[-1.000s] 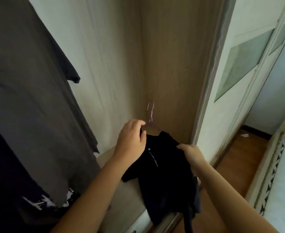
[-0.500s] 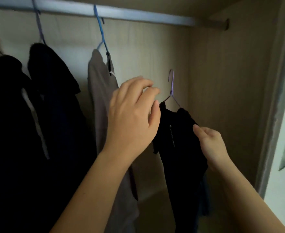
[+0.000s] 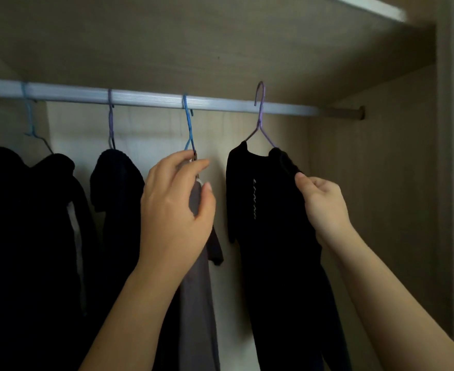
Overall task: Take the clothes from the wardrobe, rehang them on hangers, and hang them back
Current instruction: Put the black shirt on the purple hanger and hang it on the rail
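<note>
Two hands up | left hand (image 3: 177,210) curled round grey shirt (image 3: 196,303) | right hand (image 3: 322,204) pinching black shirt (image 3: 268,210) shoulder | purple hanger (image 3: 261,121) near rail's (image 3: 145,99) right end

Four hangers (image 3: 260,113), four garments (image 3: 271,236), one rail (image 3: 145,99), two hands (image 3: 175,207)

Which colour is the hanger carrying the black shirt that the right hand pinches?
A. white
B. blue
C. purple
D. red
C: the hanger above the black shirt, whose shoulder the right hand pinches, is purple.
</note>
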`<state>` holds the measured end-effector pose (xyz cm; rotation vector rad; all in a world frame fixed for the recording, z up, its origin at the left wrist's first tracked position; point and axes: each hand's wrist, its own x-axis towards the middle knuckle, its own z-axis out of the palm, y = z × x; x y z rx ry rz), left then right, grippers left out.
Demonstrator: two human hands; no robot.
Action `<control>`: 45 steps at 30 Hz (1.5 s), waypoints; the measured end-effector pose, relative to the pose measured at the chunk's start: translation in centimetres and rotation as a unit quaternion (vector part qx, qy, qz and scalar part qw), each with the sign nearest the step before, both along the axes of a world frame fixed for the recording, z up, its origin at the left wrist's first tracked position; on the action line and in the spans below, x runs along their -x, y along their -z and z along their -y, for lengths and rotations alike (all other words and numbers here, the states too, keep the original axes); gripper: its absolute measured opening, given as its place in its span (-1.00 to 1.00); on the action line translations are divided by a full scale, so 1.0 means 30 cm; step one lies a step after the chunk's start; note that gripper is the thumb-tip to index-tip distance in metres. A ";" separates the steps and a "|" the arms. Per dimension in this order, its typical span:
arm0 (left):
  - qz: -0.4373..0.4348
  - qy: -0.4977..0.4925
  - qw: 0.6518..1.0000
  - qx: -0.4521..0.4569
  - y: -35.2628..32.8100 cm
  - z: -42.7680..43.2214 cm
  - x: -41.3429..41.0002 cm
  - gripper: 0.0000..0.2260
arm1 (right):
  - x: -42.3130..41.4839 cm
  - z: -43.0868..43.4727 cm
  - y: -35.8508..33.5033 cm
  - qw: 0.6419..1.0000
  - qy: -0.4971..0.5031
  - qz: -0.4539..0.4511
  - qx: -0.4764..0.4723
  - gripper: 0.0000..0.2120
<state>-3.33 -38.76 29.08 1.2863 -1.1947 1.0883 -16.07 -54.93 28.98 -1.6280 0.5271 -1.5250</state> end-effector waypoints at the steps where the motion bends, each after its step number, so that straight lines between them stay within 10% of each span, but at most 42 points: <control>1: -0.018 0.020 1.000 -0.005 0.000 0.004 -0.006 -0.68 | -0.020 -0.001 -0.026 1.000 -0.003 0.001 0.005 -0.66; 21: -0.046 0.188 0.975 -0.113 0.049 0.057 -0.085 -0.67 | -0.145 0.129 -0.081 0.997 0.021 -0.062 -0.035 -0.75; 31: -0.061 0.188 0.973 -0.116 0.057 0.109 -0.053 -0.65 | -0.075 0.166 -0.062 0.943 0.146 -0.262 0.147 -0.70; 45: -0.064 0.159 0.980 -0.101 0.057 0.130 -0.037 -0.63 | -0.038 0.151 -0.054 0.950 0.157 -0.215 0.163 -0.67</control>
